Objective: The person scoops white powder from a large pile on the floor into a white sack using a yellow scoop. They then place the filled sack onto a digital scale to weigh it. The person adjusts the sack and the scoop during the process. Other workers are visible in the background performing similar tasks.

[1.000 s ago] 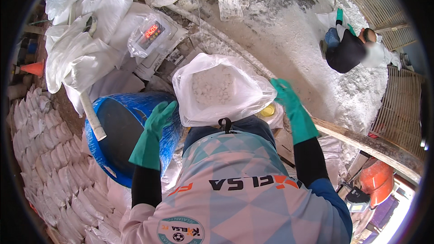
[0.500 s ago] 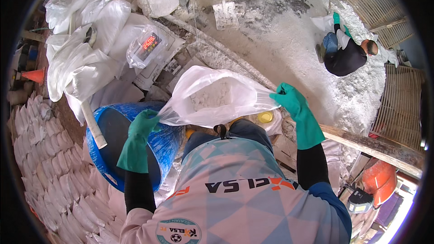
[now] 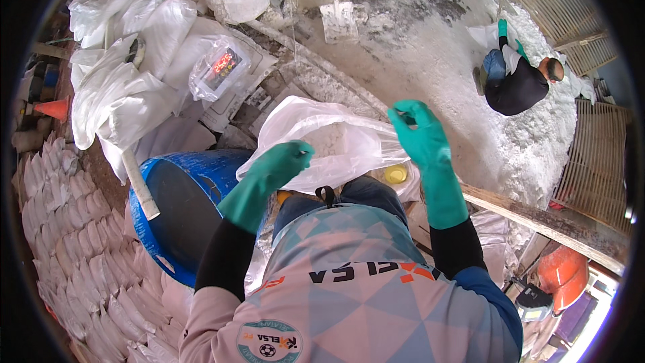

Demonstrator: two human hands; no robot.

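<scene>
Left hand [image 3: 285, 161] in a green rubber glove, fingers curled shut, pinching the left edge of the clear plastic bag [image 3: 329, 144]. Right hand [image 3: 416, 131], same glove, fingers closed on the bag's right edge, raised a bit higher, at about 3 o'clock from the bag. The two hands sit well apart with the bag's top stretched between them, probably to keep the mouth taut and the load hanging low.

The bag sits dead centre, just above the person's lap, holding white grainy powder [image 3: 332, 141] that fills the lower part; cannot tell whether the mouth is open or being closed.

At 8 o'clock from the bag, a blue barrel [image 3: 178, 208], dark inside, contents not visible, with a white pipe [image 3: 138, 181] leaning on its rim. At 5 o'clock, just beside the bag, a small yellow cap [image 3: 395, 173]. At 10 o'clock, a heap of empty white sacks [image 3: 127, 74] and a small device wrapped in clear plastic [image 3: 218, 67]. At 7 o'clock, rows of filled small bags [image 3: 60, 242] stacked tight. At 12 o'clock, a shovel [image 3: 338, 17] on the floor. At 2 o'clock, another person [image 3: 517, 81] crouching on a white powder pile [image 3: 510, 148].
</scene>
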